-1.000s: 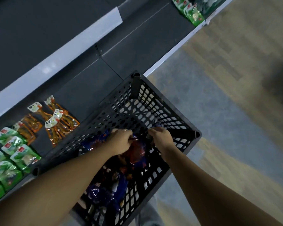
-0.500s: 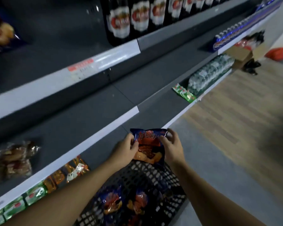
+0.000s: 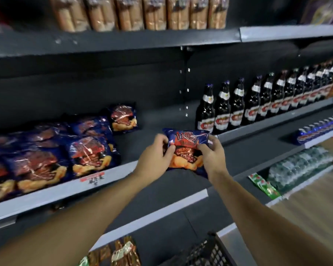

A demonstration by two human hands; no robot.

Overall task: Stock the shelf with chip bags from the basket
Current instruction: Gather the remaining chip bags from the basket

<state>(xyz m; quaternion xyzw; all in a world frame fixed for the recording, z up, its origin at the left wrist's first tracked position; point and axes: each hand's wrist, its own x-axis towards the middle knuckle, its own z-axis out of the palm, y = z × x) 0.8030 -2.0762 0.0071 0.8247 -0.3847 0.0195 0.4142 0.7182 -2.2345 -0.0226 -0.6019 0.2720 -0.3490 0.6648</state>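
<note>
both hands hold a blue chip bag (image 3: 186,144) up to the shelf (image 3: 129,150).
the left hand (image 3: 156,156) and right hand (image 3: 212,156) pinch its side edges, likely to keep it upright and label-out, before the bare gap between stocked chip bags (image 3: 88,150) on the left and dark bottles (image 3: 238,104) on the right. nothing blocks the gap. the black basket (image 3: 206,252) sits well below.

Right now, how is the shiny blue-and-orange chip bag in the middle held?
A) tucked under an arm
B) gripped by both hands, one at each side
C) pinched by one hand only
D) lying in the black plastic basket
B: the left hand and the right hand each grip one side of the shiny blue-and-orange chip bag, in front of the dark shelf.
</note>
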